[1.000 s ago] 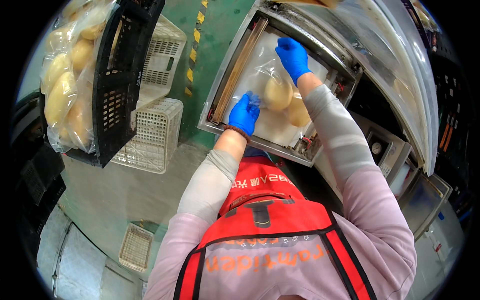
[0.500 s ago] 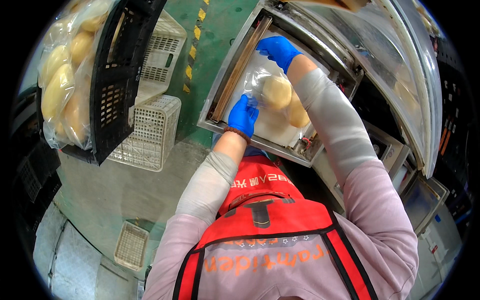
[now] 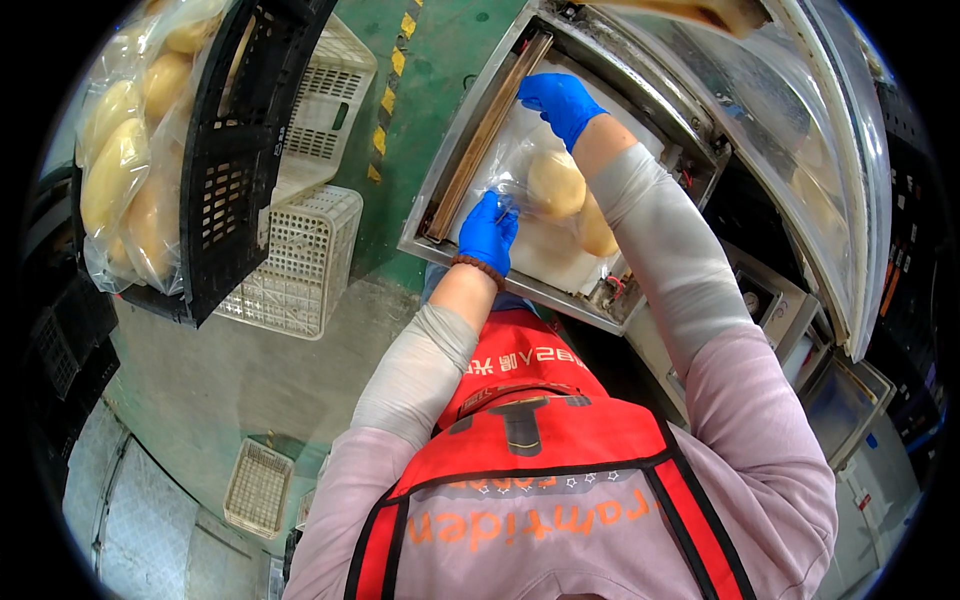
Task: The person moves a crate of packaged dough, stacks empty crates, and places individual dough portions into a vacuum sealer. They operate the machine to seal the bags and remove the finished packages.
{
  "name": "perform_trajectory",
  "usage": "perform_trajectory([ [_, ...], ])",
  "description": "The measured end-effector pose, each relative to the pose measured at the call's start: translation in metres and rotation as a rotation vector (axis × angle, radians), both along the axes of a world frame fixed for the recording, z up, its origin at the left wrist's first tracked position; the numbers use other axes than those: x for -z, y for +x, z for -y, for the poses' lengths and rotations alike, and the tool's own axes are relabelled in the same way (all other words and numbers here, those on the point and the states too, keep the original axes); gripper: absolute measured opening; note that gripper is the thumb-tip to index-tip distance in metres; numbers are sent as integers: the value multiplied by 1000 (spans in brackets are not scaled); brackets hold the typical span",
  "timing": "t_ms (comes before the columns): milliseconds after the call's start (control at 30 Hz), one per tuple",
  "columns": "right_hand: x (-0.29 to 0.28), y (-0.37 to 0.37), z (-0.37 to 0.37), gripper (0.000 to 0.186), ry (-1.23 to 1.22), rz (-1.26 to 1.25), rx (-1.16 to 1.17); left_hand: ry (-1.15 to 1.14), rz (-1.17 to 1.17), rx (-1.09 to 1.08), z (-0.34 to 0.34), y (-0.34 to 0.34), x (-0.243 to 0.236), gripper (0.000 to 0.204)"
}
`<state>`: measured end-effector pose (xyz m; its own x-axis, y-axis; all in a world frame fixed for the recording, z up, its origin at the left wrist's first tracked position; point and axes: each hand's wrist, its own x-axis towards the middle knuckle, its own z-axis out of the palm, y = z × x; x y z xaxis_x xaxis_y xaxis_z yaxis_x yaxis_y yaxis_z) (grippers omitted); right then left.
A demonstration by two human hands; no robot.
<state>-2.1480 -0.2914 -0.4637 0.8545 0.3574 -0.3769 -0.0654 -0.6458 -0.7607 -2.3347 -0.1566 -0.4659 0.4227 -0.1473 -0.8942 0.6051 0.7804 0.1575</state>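
Note:
A clear plastic bag [image 3: 512, 165] with smooth, pale yellow rounded pieces [image 3: 557, 184] in it lies in the metal chamber [image 3: 425, 205] of what looks like a vacuum sealer, its lid raised. My blue-gloved left hand [image 3: 488, 232] pinches the near corner of the bag's mouth. At the far corner my right hand [image 3: 563, 106], also in a blue glove, has its fingers closed on the film. Between the hands the mouth stretches beside a long brown sealing bar [image 3: 490, 135] along the chamber's left side. My right forearm covers part of the bag's filled end.
The clear domed lid [image 3: 800, 130] stands raised on the right. On the left, a black crate [image 3: 235, 170] holds bagged yellow pieces [image 3: 125, 170], beside white plastic crates [image 3: 312, 255]. Another pale crate [image 3: 259, 488] sits on the floor, lower left.
My left hand has shifted slightly at the bag's near corner, its fingers drawn closer together. The right hand keeps its hold on the far corner. The filled pieces stay about where they were.

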Motion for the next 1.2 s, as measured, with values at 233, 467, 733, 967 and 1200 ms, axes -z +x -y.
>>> perform_trajectory([
  [233,24,6,12,28,-6,-50,-100,-7,24,4,0,0,2,32],
  [467,27,20,5,35,-309,34,-413,-11,17,1,0,1,4,32],
  [733,0,10,-14,38,191,-120,12,-12,3,-3,1,-2,10,30],
  [967,-28,-24,22,51,-75,27,343,-4,-6,-18,2,-1,9,28],
  [1200,-27,-33,55,24,143,-194,504,118,78,3,6,0,-2,23],
])
